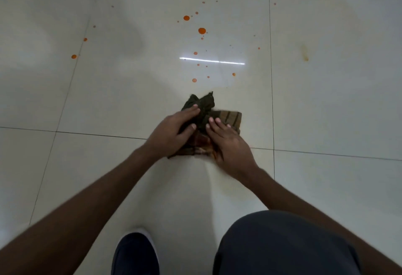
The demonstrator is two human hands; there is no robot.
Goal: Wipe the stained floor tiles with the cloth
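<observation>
A dark green and brown striped cloth lies bunched on the glossy cream floor tiles, near a grout line. My left hand presses on its left side, fingers curled into the fabric. My right hand rests on its right side with fingers spread over the striped part. Both hands hold the cloth down against the floor. Several orange droplets are scattered over the tile beyond the cloth, from just ahead of it to the far tile edge. A faint yellowish smear marks the tile to the right.
My dark shoe and my knee in dark trousers are at the bottom of the view. A bright strip of reflected light lies across the stained tile. Smaller orange drops sit along the left grout line.
</observation>
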